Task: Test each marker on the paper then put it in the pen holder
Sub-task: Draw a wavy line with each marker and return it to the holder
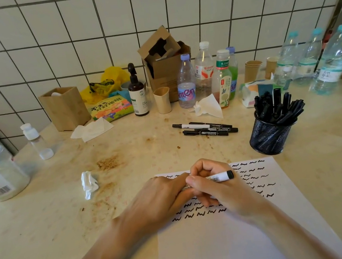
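Our two forearms, bare to the frame's lower edge, no sleeves, w/ left hand (159, 196) and right hand (215, 186) at lower centre: short plain nails, slim fingers, knuckles showing.

A single wide-angle camera, worn on the person's head, is looking forward and steeply down over the bench (48, 234). It is sitting close above the paper (236, 241) and both forearms, which are entering from the bottom edge. It is facing a tiled wall (86, 31), whose grid lines are bending toward the edges.
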